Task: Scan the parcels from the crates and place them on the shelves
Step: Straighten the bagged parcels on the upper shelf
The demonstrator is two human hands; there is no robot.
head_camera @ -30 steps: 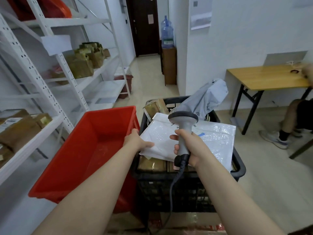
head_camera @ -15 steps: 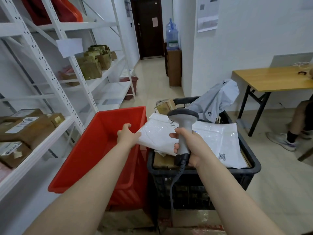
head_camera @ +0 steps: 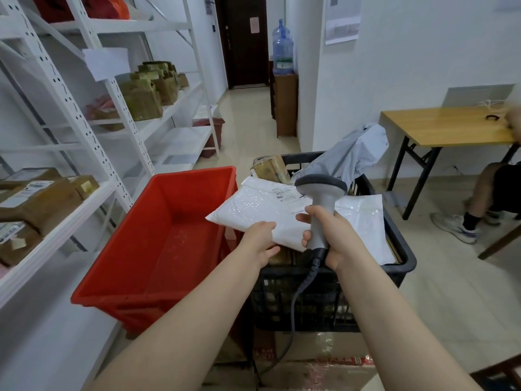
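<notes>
Item: white padded bubble mailer (head_camera: 253, 204), pinched at its near edge by fingers of the left hand (head_camera: 258, 241) above the black plastic crate (head_camera: 406, 263), seemed as yet unscanned and unshelved; right hand (head_camera: 338, 238) fingers were curled round the grey handheld scanner (head_camera: 320, 187); other parcels (head_camera: 270, 169) lay crated beyond the fingers.

Left hand (head_camera: 260, 241) has lifted the white mailer (head_camera: 253, 210) off the pile in the black crate (head_camera: 406, 258) — one corner now juts over the red crate (head_camera: 158, 235). A second mailer (head_camera: 363, 218) lies uncovered beneath — the scanner (head_camera: 320, 190) head now sits above the lifted one's label.
</notes>
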